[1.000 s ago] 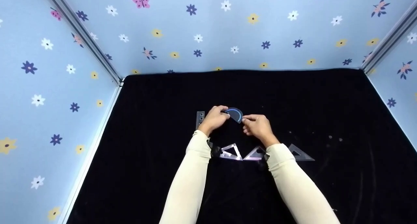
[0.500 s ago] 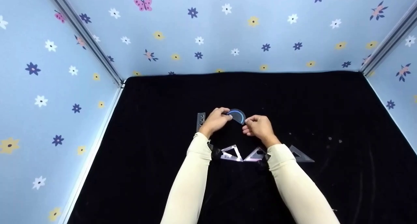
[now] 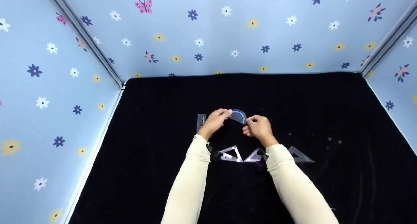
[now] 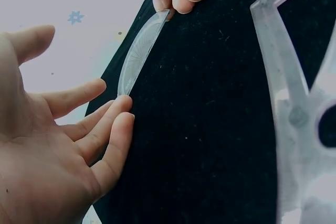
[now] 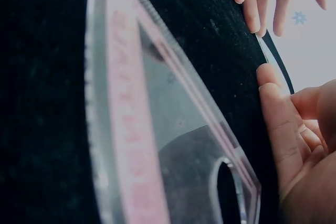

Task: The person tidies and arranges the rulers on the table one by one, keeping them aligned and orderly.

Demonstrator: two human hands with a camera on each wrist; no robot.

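Note:
In the head view a clear protractor (image 3: 238, 117) with a blue arc lies between both hands over the black cloth. My right hand (image 3: 260, 126) pinches its right corner between thumb and finger. At its other end is my left hand (image 3: 213, 122); the left wrist view shows that hand's fingers spread and the thumb well apart, with fingertips touching the protractor (image 4: 139, 56). Partly covered by the left hand, a clear ruler (image 3: 200, 119) with triangular cutouts lies to the left. Closer to the body are clear set squares (image 3: 239, 155), one very large in the right wrist view.
Another set square (image 3: 252, 159) lies beside the right cuff, and a grey one (image 3: 304, 158) farther right, partly behind the sleeve. Black cloth (image 3: 163, 119) covers the surface. Blue flowered panels (image 3: 215, 28) stand behind and at both sides. Small specks dot the cloth at right.
The left hand has loosened its grip on the protractor, its thumb coming away. The protractor has shifted slightly right. The right hand keeps pinching the corner, and the head view has tilted slightly.

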